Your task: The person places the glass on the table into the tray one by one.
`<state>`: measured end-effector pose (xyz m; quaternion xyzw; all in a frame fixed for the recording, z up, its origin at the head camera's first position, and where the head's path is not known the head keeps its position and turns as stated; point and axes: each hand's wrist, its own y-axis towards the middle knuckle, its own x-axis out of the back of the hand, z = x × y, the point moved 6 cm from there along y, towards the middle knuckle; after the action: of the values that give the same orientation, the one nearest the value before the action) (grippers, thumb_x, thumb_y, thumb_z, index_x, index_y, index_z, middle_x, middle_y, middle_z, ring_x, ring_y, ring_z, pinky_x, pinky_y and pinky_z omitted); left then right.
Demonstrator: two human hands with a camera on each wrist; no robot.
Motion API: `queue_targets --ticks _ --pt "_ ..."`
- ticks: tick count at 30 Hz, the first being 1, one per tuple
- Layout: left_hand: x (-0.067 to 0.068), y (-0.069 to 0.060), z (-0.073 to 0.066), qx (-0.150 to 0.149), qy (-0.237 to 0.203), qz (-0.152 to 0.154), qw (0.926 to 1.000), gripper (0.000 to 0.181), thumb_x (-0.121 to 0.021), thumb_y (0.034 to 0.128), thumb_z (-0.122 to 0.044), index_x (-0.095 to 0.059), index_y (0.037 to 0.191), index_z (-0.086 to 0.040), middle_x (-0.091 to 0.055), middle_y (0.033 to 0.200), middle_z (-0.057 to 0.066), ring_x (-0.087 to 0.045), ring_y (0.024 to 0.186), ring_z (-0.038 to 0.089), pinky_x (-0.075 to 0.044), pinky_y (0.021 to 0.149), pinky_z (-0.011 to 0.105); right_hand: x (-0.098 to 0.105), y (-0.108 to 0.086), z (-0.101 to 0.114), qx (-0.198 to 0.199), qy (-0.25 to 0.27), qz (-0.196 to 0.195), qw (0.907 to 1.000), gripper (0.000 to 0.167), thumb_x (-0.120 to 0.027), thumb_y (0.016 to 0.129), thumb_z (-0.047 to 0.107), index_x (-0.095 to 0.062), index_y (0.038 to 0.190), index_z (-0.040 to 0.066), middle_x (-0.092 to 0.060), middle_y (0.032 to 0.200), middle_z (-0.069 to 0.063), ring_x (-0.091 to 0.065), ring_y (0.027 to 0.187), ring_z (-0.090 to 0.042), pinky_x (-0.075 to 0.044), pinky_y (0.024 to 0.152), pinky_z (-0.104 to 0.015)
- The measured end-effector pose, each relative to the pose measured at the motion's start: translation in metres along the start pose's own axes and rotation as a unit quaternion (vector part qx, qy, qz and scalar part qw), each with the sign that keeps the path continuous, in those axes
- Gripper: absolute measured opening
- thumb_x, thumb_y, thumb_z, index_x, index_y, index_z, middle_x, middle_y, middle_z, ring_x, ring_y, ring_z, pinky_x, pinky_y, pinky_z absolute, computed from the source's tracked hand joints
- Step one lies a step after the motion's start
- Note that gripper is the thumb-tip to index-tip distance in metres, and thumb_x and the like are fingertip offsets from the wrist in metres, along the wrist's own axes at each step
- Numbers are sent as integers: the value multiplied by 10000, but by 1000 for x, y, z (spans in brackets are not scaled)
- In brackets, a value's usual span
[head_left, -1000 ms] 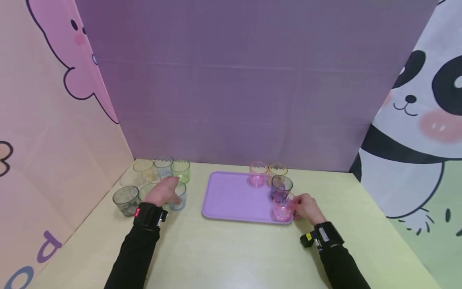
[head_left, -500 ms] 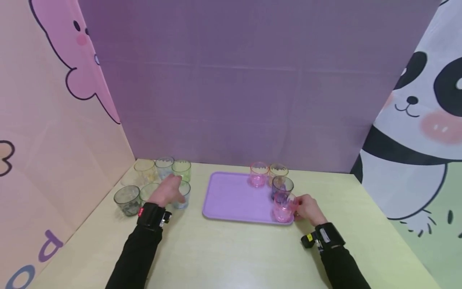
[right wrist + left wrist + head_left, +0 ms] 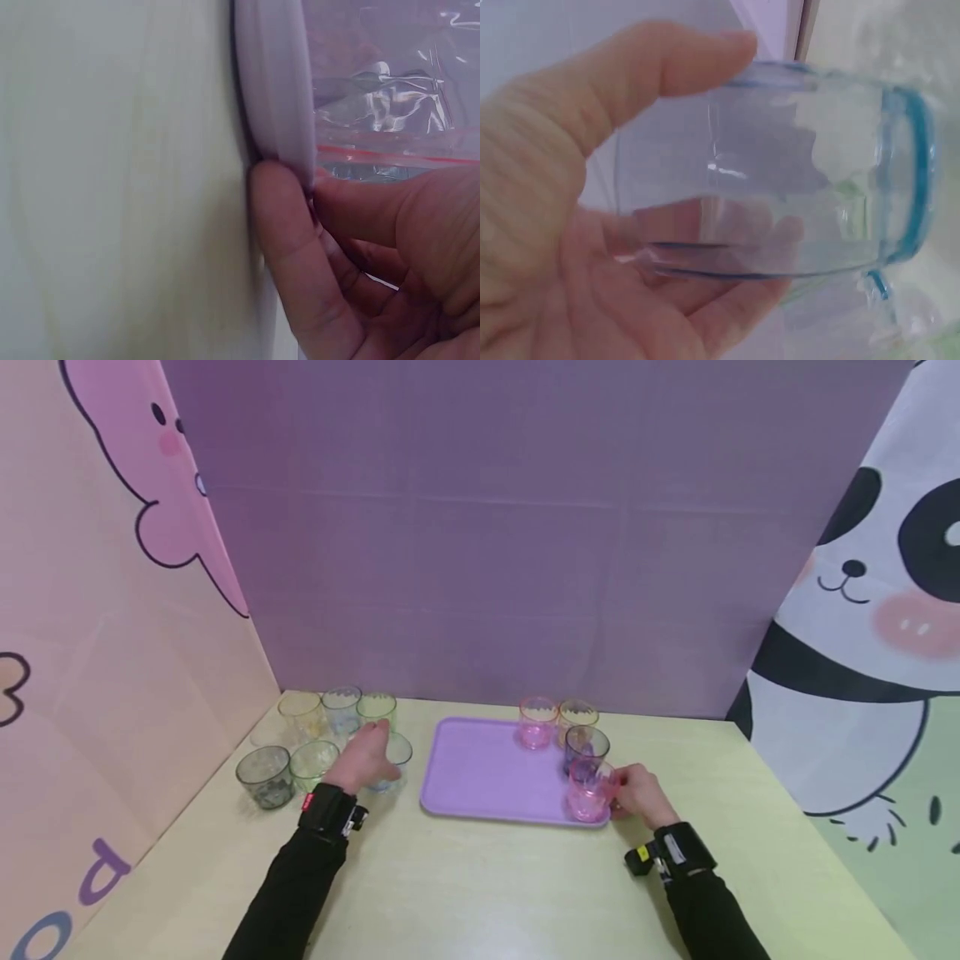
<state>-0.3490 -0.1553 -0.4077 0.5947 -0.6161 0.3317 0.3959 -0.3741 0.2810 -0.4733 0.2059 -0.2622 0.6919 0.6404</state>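
Note:
In the head view, my left hand [image 3: 363, 760] is at the glasses on the left, gripping a clear glass with a blue rim [image 3: 400, 752]. The left wrist view shows this glass [image 3: 772, 172] between the thumb and fingers of the hand [image 3: 562, 217]. At the near right corner of the purple tray [image 3: 487, 772], my right hand [image 3: 645, 795] pinches the tray's edge [image 3: 277, 82]; thumb and forefinger of this hand [image 3: 360, 255] meet at the rim. Just beside it on the tray stands a pink glass [image 3: 587, 802].
Dark [image 3: 267, 783], yellow [image 3: 302, 714], green [image 3: 313, 764] and bluish [image 3: 342, 710] glasses stand at the left. Along the tray's right side are another pink glass [image 3: 536, 727], a yellow-rimmed one [image 3: 577, 714] and a purple one [image 3: 587, 745]. A purple wall [image 3: 480, 543] stands behind.
My left hand has moved right, toward the tray, with the blue-rimmed glass, away from the green-rimmed glass beside it. The right hand and tray hold nearly the same position.

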Motion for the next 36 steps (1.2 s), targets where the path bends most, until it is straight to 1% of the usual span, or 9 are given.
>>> queue_targets --ticks 3,6,9,13,18,24,28,32,36 --pt "-2 2 -2 83 -99 -223 9997 870 -845 671 -118 -378 1348 167 -540 1267 346 -536 1184 464 -456 1028 520 0 0 0 -17 56 -18 10000 233 -519 792 -129 -652 983 -133 -667 902 -247 -661 651 -201 -602 588 -334" --pt "-4 4 -3 112 -133 -538 9984 782 -867 627 -145 -468 1233 148 -598 1135 319 -589 1068 452 -507 937 517 1 0 1 4 88 -31 10000 251 -509 772 -134 -652 978 -134 -667 891 -243 -663 639 -197 -602 581 -336" --pt "-8 6 -2 174 -333 -726 9967 743 -860 610 -157 -497 1214 79 -555 1155 310 -592 1013 446 -527 858 540 1 0 -1 52 102 -36 9999 236 -510 775 -135 -655 961 -129 -669 875 -235 -658 638 -194 -602 578 -342" --pt "-12 8 -4 306 -824 -855 9925 770 -828 624 -146 -454 1284 -10 -439 1251 293 -586 944 420 -541 789 519 2 0 0 67 -1 -20 10000 202 -533 801 -119 -665 953 -111 -673 874 -220 -652 656 -195 -601 581 -336" --pt "-13 10 -13 247 -1264 -1110 9854 802 -852 663 -167 -424 1323 -10 -454 1257 262 -559 1009 387 -522 864 491 2 0 0 7 -17 41 10000 219 -539 811 -122 -661 993 -119 -671 903 -240 -655 673 -205 -600 589 -332" --pt "-17 14 -29 -43 -2013 -1270 9713 800 -880 655 -158 -463 1304 51 -567 1199 235 -576 1052 360 -523 892 472 1 0 1 19 -31 -34 10000 202 -549 797 -114 -670 959 -112 -669 862 -214 -651 659 -197 -599 581 -326" --pt "-25 18 -39 -151 -2388 -1314 9620 770 -871 654 -129 -495 1315 -14 -606 1183 206 -586 1058 338 -517 892 463 1 0 1 58 37 -15 10000 199 -543 778 -132 -668 933 -116 -666 821 -205 -657 642 -193 -599 575 -330" --pt "-35 20 -51 -146 -2868 -1316 9488 757 -840 653 -100 -487 1322 -78 -644 1174 174 -605 1060 313 -519 901 447 1 -1 0 93 132 1 9999 225 -535 784 -139 -662 970 -132 -667 851 -227 -663 647 -205 -600 572 -343" --pt "-46 24 -66 -208 -3295 -1158 9368 795 -825 660 -107 -455 1364 -124 -640 1189 160 -605 1055 300 -540 865 413 1 0 -1 58 73 -42 9999 230 -540 794 -130 -665 988 -129 -669 865 -228 -658 646 -208 -598 563 -336"
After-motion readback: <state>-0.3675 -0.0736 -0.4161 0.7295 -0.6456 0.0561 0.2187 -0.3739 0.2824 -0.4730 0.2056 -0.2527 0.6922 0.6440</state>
